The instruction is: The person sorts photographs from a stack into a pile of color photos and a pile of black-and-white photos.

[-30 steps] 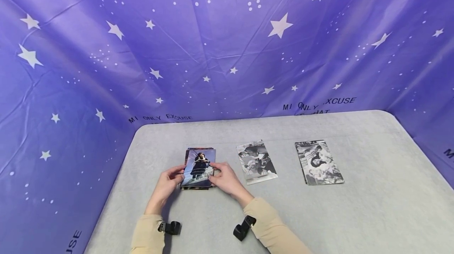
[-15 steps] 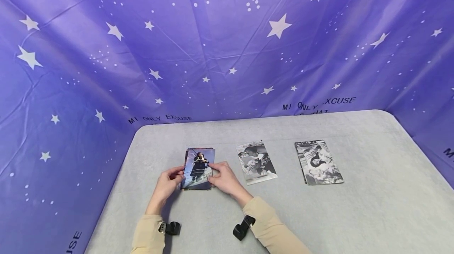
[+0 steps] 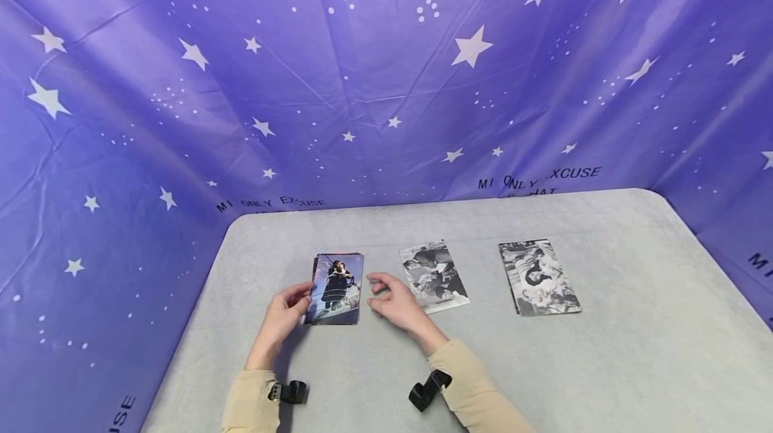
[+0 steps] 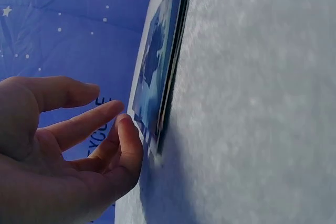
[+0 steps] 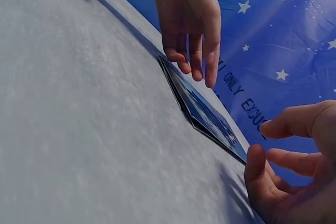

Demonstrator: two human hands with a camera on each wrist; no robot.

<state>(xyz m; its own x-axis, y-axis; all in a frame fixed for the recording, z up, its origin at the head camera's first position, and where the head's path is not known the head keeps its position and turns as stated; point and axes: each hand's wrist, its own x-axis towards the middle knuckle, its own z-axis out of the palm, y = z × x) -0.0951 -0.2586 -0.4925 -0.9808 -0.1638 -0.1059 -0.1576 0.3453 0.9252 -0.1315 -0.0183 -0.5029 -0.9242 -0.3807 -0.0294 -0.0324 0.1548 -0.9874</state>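
A: The photo stack point(image 3: 335, 289) lay flat on the grey worktop point(image 3: 604, 366), toward its left side. It was a small pile of thin, glossy rectangular prints, the top one a colour picture in blue tones with dark figures.

B: What was the worktop like?

A: Soft and felt-like, with rounded far corners. A purple cloth backdrop point(image 3: 386, 84) printed with white stars and dots hung round it in creases.

B: Where were the hands?

A: The left hand point(image 3: 280, 319) sat at the stack's left edge. Its fingers point(image 4: 89, 121) were straight and relaxed, their tips at or just beside the lower left corner; whether they truly touched I could not tell. The right hand point(image 3: 395, 302) hovered just to the right of the stack, clear of it, fingers point(image 5: 286, 124) loosely bent and gripping nothing.

B: Anything else on the worktop?

A: Two black-and-white prints. The middle print point(image 3: 433, 276) lay just beyond the right hand, and the far print point(image 3: 539, 277) lay well apart to the right. Both were flat and slightly skewed. Beige sleeves point(image 3: 477, 399) covered both forearms, each with a small black wrist mount point(image 3: 429, 389).

B: Any containers?

A: The pictures showed only loose prints.
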